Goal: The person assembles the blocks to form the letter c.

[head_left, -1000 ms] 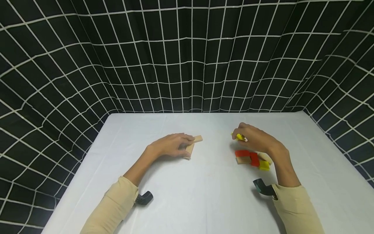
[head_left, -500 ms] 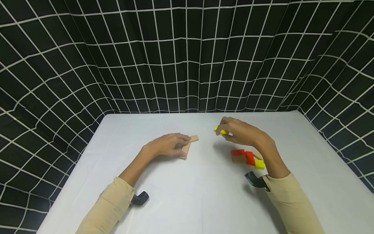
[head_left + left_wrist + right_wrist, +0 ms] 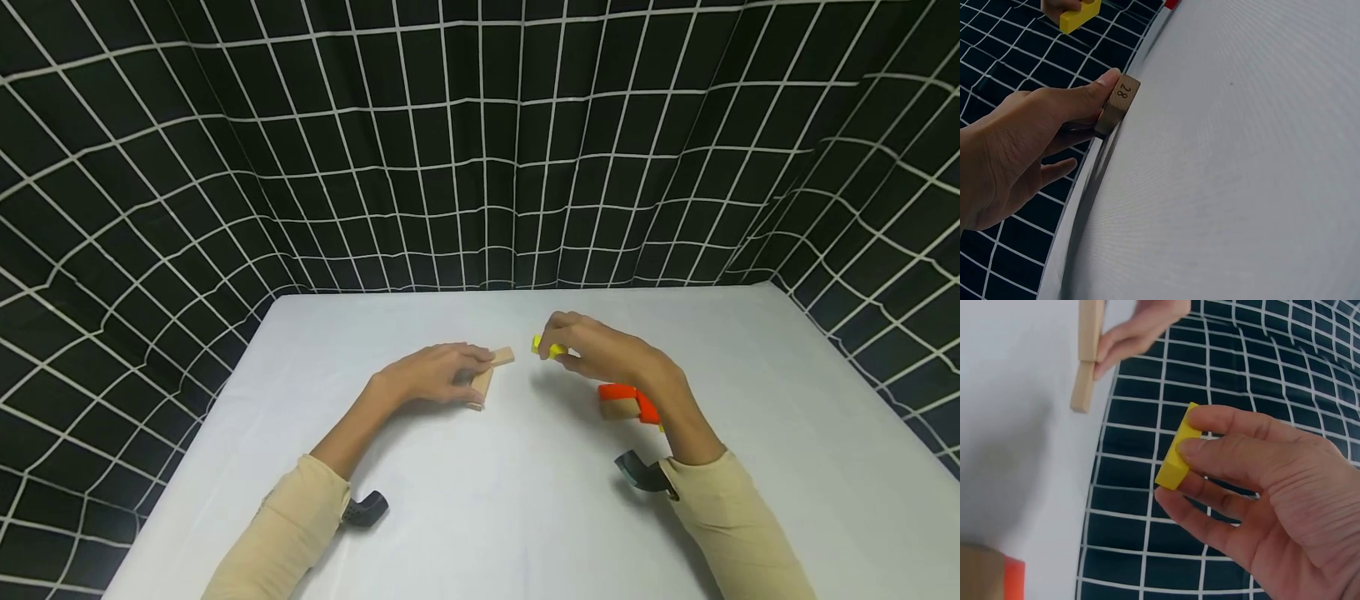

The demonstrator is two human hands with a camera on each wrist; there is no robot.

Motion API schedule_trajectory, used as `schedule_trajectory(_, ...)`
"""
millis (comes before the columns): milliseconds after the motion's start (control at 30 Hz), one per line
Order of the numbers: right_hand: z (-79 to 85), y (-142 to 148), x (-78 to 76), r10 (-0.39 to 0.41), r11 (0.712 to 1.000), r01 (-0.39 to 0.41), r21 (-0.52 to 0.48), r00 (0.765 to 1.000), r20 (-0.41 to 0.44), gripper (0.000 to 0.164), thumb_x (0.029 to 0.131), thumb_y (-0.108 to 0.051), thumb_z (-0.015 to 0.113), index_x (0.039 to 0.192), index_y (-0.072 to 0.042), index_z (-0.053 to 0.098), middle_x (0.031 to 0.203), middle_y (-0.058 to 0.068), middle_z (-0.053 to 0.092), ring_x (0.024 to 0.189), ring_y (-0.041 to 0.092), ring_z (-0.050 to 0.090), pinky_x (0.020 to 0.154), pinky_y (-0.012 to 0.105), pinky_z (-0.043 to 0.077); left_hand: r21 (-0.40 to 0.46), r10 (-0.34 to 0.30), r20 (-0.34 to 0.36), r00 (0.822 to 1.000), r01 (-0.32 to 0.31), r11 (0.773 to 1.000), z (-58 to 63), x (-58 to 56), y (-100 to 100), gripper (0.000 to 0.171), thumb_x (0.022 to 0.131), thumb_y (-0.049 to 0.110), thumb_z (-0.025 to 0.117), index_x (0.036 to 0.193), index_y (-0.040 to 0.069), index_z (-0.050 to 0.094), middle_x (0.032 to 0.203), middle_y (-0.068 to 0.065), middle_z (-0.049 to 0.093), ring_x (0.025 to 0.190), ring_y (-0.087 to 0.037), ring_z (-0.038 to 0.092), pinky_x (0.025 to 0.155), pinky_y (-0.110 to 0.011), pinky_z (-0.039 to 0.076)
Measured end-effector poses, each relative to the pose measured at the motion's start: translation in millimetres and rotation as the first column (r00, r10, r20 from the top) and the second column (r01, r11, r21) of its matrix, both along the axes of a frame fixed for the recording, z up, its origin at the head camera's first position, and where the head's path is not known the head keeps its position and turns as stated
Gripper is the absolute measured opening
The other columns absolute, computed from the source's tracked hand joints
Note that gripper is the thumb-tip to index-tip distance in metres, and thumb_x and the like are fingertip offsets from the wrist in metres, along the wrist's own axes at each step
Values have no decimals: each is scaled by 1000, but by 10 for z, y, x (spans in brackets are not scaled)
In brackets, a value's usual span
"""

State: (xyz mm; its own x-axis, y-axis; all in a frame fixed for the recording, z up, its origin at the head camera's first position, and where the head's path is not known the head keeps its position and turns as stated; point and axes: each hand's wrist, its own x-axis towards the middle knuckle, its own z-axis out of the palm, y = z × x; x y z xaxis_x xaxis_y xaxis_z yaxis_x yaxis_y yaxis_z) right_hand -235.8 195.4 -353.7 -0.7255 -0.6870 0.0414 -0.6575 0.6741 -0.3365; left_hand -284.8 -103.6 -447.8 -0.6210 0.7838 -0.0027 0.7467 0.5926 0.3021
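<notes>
My left hand point(image 3: 435, 372) grips a plain wooden block point(image 3: 482, 385) low over the white table, thumb on the near end and fingers at the far end. The number 28 shows on the end of that wooden block point(image 3: 1122, 92) in the left wrist view. A second wooden block point(image 3: 504, 357) meets its far end at an angle, beside the fingertips. To the right, my right hand point(image 3: 603, 346) pinches a yellow block point(image 3: 1179, 450) between thumb and fingers, held above the table. A gap separates the yellow block from the wooden pair.
Right of centre, below the right hand, a red block point(image 3: 617, 391), a wooden block point(image 3: 621, 408) and another red block point(image 3: 648, 407) sit close together. The right forearm covers part of this group. A dark gridded curtain point(image 3: 495, 167) rises behind the white table point(image 3: 465, 517).
My right hand has carried the yellow block leftward from above the grouped blocks, then slightly lower toward the wooden pair. My left hand keeps its grip in the same place.
</notes>
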Motion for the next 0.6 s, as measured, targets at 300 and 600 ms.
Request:
schedule_trajectory(300, -50, -107, 73, 62, 998, -63, 21, 998, 21, 24, 89, 7, 73, 104, -12, 72, 107, 3, 68, 100, 21, 62, 91, 37, 60, -30, 8, 9, 1000, -8, 1000, 9, 7, -2, 62, 95, 56, 71, 140, 14, 67, 158, 1, 56, 151, -23, 49, 127, -43, 40)
schedule_trajectory(600, -128, -331, 171, 134, 989, -138, 60, 989, 62, 13, 91, -1, 77, 97, -12, 74, 89, -2, 61, 87, 15, 56, 80, 26, 53, -40, 3, 22, 1000, -2, 999, 14, 16, -15, 64, 95, 56, 70, 141, 12, 66, 159, 0, 54, 152, -23, 48, 127, -44, 40)
